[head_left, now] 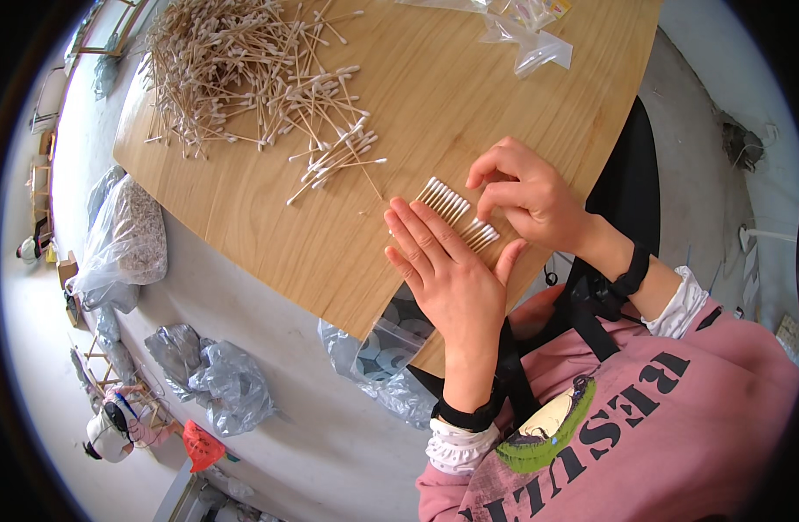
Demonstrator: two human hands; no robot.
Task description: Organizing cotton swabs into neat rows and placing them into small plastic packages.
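Observation:
Cotton swabs with pale wooden sticks and white tips [445, 202] lie side by side in a neat row on the wooden table near its close edge. Across their sticks rests my left hand [451, 277], flat with fingers stretched out. A small gap splits this row from a shorter group of swabs [481, 234] by my left thumb. Just to the right, my right hand [538, 198] is bent over the tips, its fingers curled but apart, with nothing seen between them. A big loose pile of swabs [230, 74] covers the table's far left.
Clear plastic bags [538, 52] lie at the far edge of the wooden table [504, 113]. A filled clear sack [125, 235] and grey bags [217, 378] stand on the floor at left. Another bag [377, 357] sits beside the near table edge. A person [112, 431] is at lower left.

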